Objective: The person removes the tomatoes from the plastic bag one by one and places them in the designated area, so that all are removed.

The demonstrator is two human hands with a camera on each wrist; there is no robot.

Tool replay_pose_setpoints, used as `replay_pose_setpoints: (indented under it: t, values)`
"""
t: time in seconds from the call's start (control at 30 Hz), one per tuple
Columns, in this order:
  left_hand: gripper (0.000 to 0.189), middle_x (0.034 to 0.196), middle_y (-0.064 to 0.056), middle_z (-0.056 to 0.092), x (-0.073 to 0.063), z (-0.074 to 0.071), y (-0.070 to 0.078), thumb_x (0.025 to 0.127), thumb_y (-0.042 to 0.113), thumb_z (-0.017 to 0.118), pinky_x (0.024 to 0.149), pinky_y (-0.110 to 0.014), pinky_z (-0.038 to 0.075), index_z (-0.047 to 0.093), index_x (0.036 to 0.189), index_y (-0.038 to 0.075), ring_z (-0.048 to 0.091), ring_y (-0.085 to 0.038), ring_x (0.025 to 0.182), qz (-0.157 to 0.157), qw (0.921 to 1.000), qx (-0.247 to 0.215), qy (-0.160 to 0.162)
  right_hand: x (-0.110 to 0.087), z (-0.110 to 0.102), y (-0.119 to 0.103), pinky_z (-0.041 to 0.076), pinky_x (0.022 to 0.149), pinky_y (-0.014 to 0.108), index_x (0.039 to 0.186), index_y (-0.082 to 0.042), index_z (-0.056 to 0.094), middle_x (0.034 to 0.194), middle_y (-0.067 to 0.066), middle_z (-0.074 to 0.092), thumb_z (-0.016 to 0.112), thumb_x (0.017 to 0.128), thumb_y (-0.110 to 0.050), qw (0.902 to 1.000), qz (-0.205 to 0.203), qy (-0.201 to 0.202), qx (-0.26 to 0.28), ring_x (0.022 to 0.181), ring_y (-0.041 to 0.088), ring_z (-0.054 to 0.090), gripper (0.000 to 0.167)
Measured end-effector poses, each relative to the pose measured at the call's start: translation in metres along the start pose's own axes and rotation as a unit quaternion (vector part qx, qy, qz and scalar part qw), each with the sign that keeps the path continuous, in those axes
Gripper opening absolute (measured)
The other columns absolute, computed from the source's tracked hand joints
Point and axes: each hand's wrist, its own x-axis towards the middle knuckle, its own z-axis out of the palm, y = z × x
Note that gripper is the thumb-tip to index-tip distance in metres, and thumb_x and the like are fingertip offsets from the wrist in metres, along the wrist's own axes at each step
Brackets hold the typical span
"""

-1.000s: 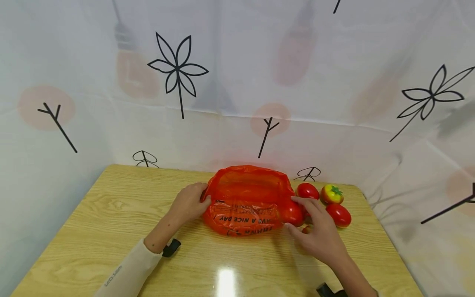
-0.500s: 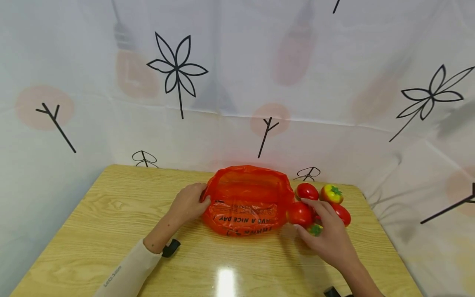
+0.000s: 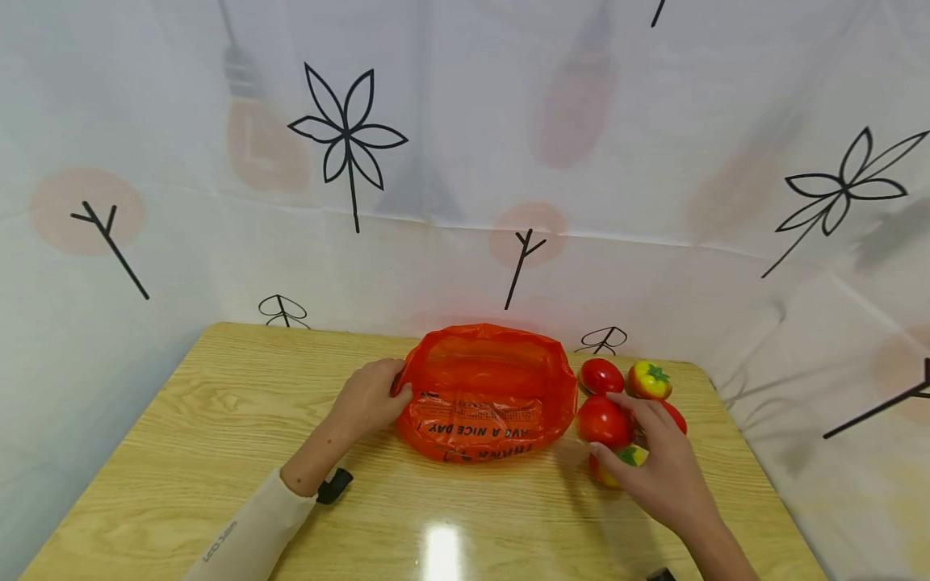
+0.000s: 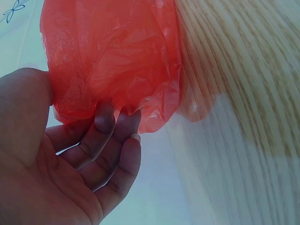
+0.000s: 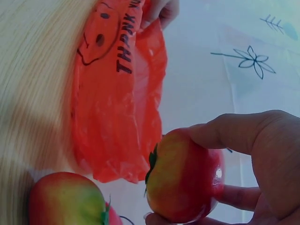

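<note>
My left hand (image 3: 372, 395) grips the left edge of a red plastic bag (image 3: 479, 428), thumb at the rim and fingers curled against the film. The bag stands with its mouth open on the table, dark printed letters on its near side. My right hand (image 3: 664, 460), beyond the bag's right edge, holds a shiny tomato (image 3: 603, 421) between thumb and fingers. In the right wrist view this tomato (image 5: 183, 178) shows a yellow-red skin and green leaves pointing at the bag. Another tomato (image 3: 607, 476) lies just below it, partly behind my thumb.
Behind the right hand lie a red tomato (image 3: 601, 376), a yellow-red tomato (image 3: 650, 379) with a green top, and a red tomato (image 3: 676, 417) partly hidden by the fingers. The wooden table (image 3: 240, 420) meets a patterned white cloth (image 3: 450, 161) at its back edge.
My right hand has drawn the tomato rightward, from overlapping the bag's right edge to just outside it. The lower tomato now shows more. My left hand and the bag have stayed put.
</note>
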Motion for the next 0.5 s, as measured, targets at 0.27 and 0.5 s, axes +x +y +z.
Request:
replay_pose_setpoints:
  t: [0.27,0.5]
  values:
    - [0.008,0.078,0.002,0.060,0.000,0.000,-0.001,0.095,0.016,0.070,0.057,-0.031,0.046,0.068,0.093,0.009,0.052,-0.017,0.066,0.001,1.0000,0.003,-0.001,-0.003,-0.004,0.005,0.064,0.084,0.042,0.143,-0.007,0.058,0.133,0.015,0.059,0.092,0.084,-0.019,1.0000,0.002,0.005,-0.005,0.114,0.035,0.064,0.070]
    - [0.009,0.080,0.001,0.061,0.000,0.000,0.000,0.096,0.016,0.070,0.058,-0.030,0.047,0.069,0.096,0.008,0.053,-0.017,0.066,0.000,1.0000,0.004,-0.001,-0.005,-0.008,0.013,0.052,0.081,0.011,0.140,-0.006,0.060,0.132,0.014,0.060,0.093,0.082,-0.018,0.9998,-0.005,0.015,-0.010,0.113,0.033,0.063,0.068]
